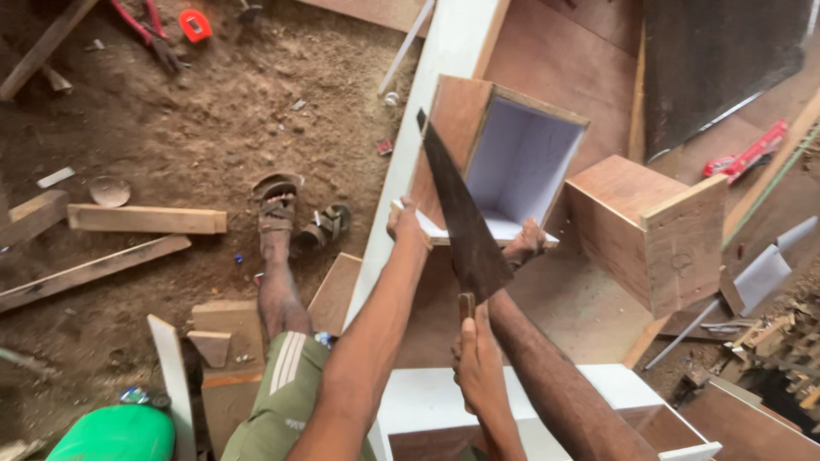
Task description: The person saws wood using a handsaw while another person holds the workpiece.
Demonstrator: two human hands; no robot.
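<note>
An open plywood box (461, 111) with a white inside lies on its side on a plywood sheet (572, 299). My left hand (407, 224) grips the box's near left edge. My right hand (478, 358) is closed around the wooden handle of a dark hand saw (461, 222). The saw's blade slants up across the box's open front, its tip near the top left corner. Another person's hand (524, 242), on an arm coming in from the lower right, holds the box's near right edge.
A second plywood box (649, 230) stands to the right, and a white panel piece (512, 397) lies below my hands. My sandalled foot (278, 205) rests on the dirt floor among planks (145, 219). Red tools (149, 30) and a green container (115, 434) lie farther off.
</note>
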